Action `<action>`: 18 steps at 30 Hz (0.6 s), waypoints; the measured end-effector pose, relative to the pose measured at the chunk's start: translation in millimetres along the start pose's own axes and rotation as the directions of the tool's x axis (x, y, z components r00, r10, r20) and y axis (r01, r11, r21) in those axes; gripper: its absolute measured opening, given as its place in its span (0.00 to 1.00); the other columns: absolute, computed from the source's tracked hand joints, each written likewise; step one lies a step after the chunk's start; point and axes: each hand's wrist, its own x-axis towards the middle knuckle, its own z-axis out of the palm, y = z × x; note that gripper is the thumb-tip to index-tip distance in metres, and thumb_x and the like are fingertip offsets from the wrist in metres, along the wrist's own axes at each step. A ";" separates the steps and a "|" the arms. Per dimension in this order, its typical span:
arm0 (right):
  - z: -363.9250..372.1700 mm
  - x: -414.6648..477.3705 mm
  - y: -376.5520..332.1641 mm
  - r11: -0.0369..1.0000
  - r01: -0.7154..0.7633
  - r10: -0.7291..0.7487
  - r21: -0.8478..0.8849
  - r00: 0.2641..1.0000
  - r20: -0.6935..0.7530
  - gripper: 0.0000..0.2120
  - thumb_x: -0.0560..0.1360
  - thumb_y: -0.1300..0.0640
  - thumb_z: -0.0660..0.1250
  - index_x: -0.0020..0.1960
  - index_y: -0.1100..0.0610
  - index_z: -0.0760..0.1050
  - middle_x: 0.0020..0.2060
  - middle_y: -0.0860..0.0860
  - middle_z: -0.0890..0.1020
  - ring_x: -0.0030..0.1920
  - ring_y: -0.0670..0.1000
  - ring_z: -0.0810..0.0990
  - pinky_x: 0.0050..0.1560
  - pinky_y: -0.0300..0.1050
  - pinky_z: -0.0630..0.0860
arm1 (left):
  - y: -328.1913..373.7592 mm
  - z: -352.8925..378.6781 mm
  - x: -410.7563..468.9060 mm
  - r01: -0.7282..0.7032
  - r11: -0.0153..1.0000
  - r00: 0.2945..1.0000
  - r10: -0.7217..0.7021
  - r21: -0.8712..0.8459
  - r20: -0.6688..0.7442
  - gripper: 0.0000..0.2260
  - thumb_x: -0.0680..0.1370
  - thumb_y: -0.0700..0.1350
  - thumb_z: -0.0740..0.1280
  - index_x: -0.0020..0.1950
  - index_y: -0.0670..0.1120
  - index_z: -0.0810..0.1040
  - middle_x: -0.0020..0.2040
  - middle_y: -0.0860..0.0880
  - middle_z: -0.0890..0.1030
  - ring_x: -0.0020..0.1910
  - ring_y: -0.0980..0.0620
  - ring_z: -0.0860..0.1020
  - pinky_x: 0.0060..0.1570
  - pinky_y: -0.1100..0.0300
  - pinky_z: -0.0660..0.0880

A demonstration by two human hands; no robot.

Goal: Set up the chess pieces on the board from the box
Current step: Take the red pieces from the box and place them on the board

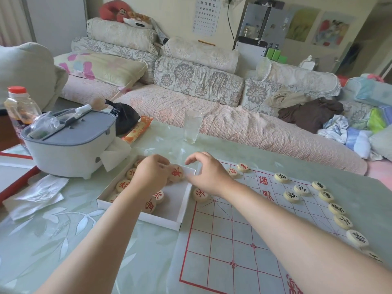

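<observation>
A white shallow box lies on the table left of the paper chess board. Several round wooden pieces with red characters lie in the box, one large red piece just right of my left hand. My left hand reaches into the box with fingers curled down over the pieces; what it holds is hidden. My right hand hovers over the box's right wall with its fingers bent and apart. Black-character pieces line the board's right edge. Three red pieces stand on the board's left side.
A grey and white lidded tissue container stands left of the box, with a bottle behind it. An empty glass stands at the table's far edge. Crumpled wrappers lie at the left. A sofa with cushions runs behind.
</observation>
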 end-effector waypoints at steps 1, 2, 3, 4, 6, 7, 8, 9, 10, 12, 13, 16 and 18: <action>2.7 -0.9 -5.6 0.999 0.025 -0.025 0.024 1.000 0.010 0.13 0.70 0.49 0.76 0.52 0.45 0.76 0.53 0.43 0.75 0.38 0.33 0.71 0.44 0.33 0.65 | 2.5 -0.5 -1.5 -0.003 1.000 1.000 0.003 -0.027 0.001 0.06 0.76 0.44 0.69 0.53 0.46 0.79 0.45 0.47 0.83 0.37 0.52 0.82 0.28 0.64 0.73; 5.6 -1.7 -10.3 0.998 0.041 -0.042 0.039 0.999 0.016 0.15 0.68 0.48 0.78 0.50 0.44 0.76 0.51 0.42 0.75 0.37 0.34 0.71 0.41 0.30 0.65 | 4.7 -0.9 -3.1 -0.005 0.999 1.000 0.005 -0.049 0.011 0.06 0.75 0.46 0.70 0.51 0.46 0.79 0.43 0.48 0.83 0.36 0.52 0.83 0.30 0.61 0.76; 8.9 -2.0 -13.0 0.998 0.047 -0.048 0.051 0.999 0.016 0.16 0.66 0.47 0.79 0.49 0.45 0.76 0.49 0.41 0.75 0.37 0.34 0.71 0.38 0.27 0.64 | 6.1 -1.0 -4.0 0.001 0.998 1.000 0.001 -0.069 0.025 0.06 0.75 0.47 0.71 0.49 0.46 0.80 0.42 0.48 0.84 0.36 0.51 0.83 0.34 0.58 0.80; 11.6 -2.3 -14.6 0.996 0.053 -0.053 0.065 0.999 0.006 0.16 0.66 0.47 0.79 0.48 0.45 0.76 0.47 0.41 0.75 0.36 0.33 0.72 0.36 0.27 0.64 | 6.6 -1.3 -4.8 0.016 0.996 0.999 -0.012 -0.088 0.039 0.05 0.74 0.47 0.72 0.47 0.47 0.80 0.41 0.47 0.84 0.37 0.50 0.84 0.39 0.54 0.82; 15.9 -2.4 -14.6 0.994 0.053 -0.051 0.095 0.998 -0.022 0.17 0.66 0.47 0.80 0.48 0.47 0.76 0.45 0.41 0.75 0.36 0.32 0.71 0.35 0.27 0.64 | 4.8 -0.8 -4.9 0.033 0.993 0.998 -0.028 -0.112 0.048 0.04 0.74 0.47 0.72 0.45 0.48 0.81 0.40 0.47 0.85 0.38 0.49 0.84 0.44 0.50 0.82; 17.1 -2.4 -13.5 0.994 0.048 -0.046 0.103 0.999 -0.025 0.16 0.66 0.47 0.80 0.48 0.47 0.77 0.46 0.41 0.75 0.36 0.33 0.71 0.35 0.28 0.64 | 3.7 -0.6 -4.2 0.031 0.995 0.999 -0.026 -0.100 0.044 0.03 0.74 0.47 0.71 0.45 0.48 0.81 0.41 0.48 0.85 0.38 0.49 0.84 0.44 0.50 0.82; 18.4 -2.6 -12.2 0.994 0.045 -0.043 0.100 0.999 -0.019 0.15 0.66 0.47 0.80 0.48 0.47 0.77 0.46 0.42 0.76 0.36 0.34 0.71 0.37 0.28 0.64 | 2.6 -0.1 -3.5 0.024 0.998 0.999 -0.021 -0.060 0.043 0.03 0.75 0.47 0.70 0.46 0.48 0.81 0.42 0.48 0.85 0.39 0.50 0.84 0.44 0.51 0.82; 19.9 -2.9 -10.6 0.995 0.041 -0.041 0.087 0.999 -0.008 0.14 0.66 0.48 0.79 0.48 0.47 0.77 0.47 0.42 0.75 0.37 0.36 0.72 0.39 0.31 0.65 | 2.0 0.5 -3.3 0.013 1.000 0.999 -0.013 0.008 0.048 0.04 0.75 0.47 0.69 0.48 0.49 0.81 0.44 0.49 0.84 0.40 0.50 0.83 0.42 0.53 0.81; 21.4 -3.6 -9.1 0.997 0.033 -0.033 0.069 0.999 0.002 0.13 0.67 0.49 0.78 0.48 0.47 0.77 0.48 0.42 0.75 0.38 0.37 0.73 0.41 0.36 0.68 | 1.8 1.1 -3.1 -0.004 0.994 0.998 -0.004 0.114 0.063 0.06 0.76 0.48 0.68 0.51 0.50 0.80 0.46 0.49 0.83 0.41 0.51 0.81 0.40 0.56 0.79; 24.2 -4.2 -4.3 1.000 -0.004 0.004 0.022 1.000 -0.011 0.12 0.67 0.48 0.77 0.48 0.46 0.77 0.48 0.40 0.75 0.45 0.41 0.76 0.46 0.43 0.72 | -0.5 1.9 -3.0 -0.074 0.913 0.991 0.023 0.402 0.129 0.09 0.78 0.48 0.64 0.56 0.52 0.80 0.52 0.49 0.81 0.46 0.49 0.79 0.43 0.58 0.76; 24.9 -3.8 -1.2 0.999 -0.031 0.031 -0.010 0.999 -0.026 0.12 0.67 0.47 0.76 0.48 0.45 0.77 0.48 0.39 0.75 0.48 0.44 0.77 0.47 0.43 0.72 | -4.0 2.5 -2.7 -0.106 0.849 0.986 0.025 0.517 0.162 0.11 0.78 0.48 0.62 0.59 0.53 0.79 0.55 0.49 0.81 0.50 0.48 0.78 0.47 0.57 0.75; 23.0 2.4 10.7 0.991 -0.108 0.101 -0.081 0.991 -0.084 0.12 0.68 0.46 0.75 0.48 0.44 0.75 0.50 0.41 0.76 0.50 0.46 0.76 0.45 0.43 0.69 | -17.4 4.1 -2.7 -0.123 0.709 0.972 -0.054 0.695 0.227 0.15 0.77 0.48 0.58 0.62 0.51 0.76 0.63 0.47 0.75 0.62 0.43 0.71 0.59 0.53 0.70; 19.2 11.2 23.3 0.984 -0.154 0.141 -0.093 0.981 -0.136 0.12 0.70 0.44 0.74 0.48 0.45 0.75 0.50 0.42 0.77 0.49 0.46 0.76 0.43 0.43 0.68 | -20.7 5.5 -4.4 -0.137 0.646 0.959 -0.104 0.751 0.264 0.16 0.77 0.47 0.57 0.65 0.51 0.73 0.66 0.45 0.71 0.66 0.42 0.66 0.61 0.51 0.67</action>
